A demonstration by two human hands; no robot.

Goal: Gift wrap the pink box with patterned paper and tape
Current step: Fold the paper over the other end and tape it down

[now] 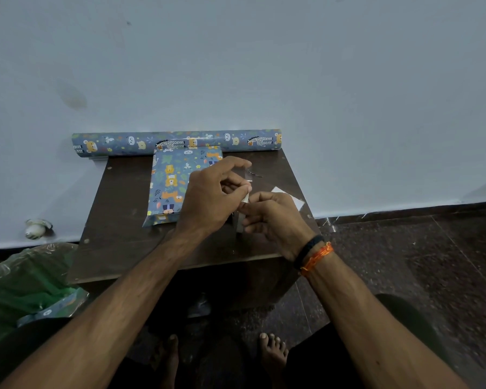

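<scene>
I hold both hands over the right half of the surface [118, 248], just beside the box [171, 186], which lies already covered in patterned paper near the far edge. My left hand [208, 197] pinches a clear strip of tape [249, 175] between thumb and fingers, pulling it up; my right hand [272, 217] has its fingers closed on what looks like the tape dispenser, though it is mostly hidden. I keep them close so the strip stays taut. The roll [177, 142] rests against the wall behind the box, a white scrap [291, 196] lies right, and a green bag [26, 282] sits on the floor.
</scene>
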